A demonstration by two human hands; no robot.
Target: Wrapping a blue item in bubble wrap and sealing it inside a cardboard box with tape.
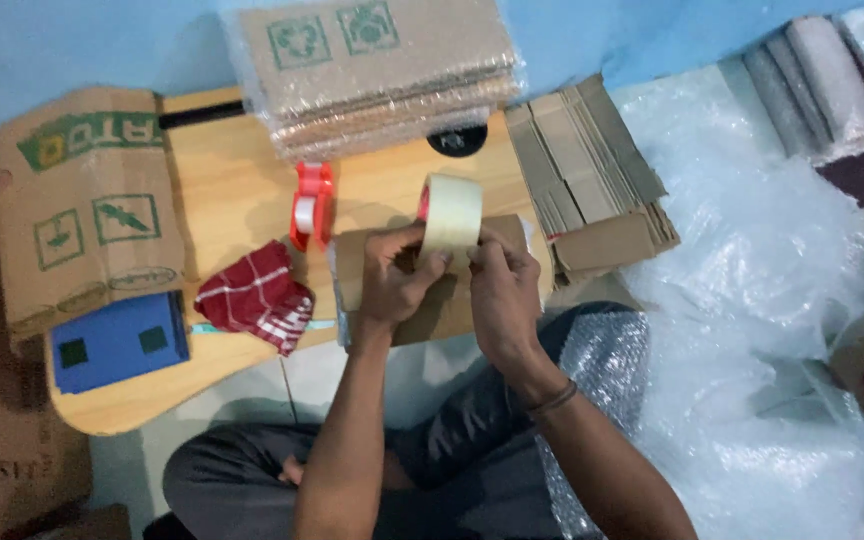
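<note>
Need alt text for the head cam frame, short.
Both hands, left hand and right hand, hold a tape roll over a cardboard parcel on a low wooden table. A red dispenser, checked cloth and flat cartons lie nearby.

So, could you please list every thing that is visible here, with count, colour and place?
tape roll: one, pale cream, held upright over the small box
small cardboard box: one, brown, under both hands at the table's front edge
tape dispenser: one, red, table middle
cloth: one, red and white checked, left of the box
wooden table: one, light wood, low, in front of the person
wrapped cardboard stack: one, brown, table's far edge
flat cartons: several, brown, right of the table
blue flat item: one, table's left corner
bubble wrap: clear, floor at right
left hand: on the tape
right hand: fingers beside the roll
</note>
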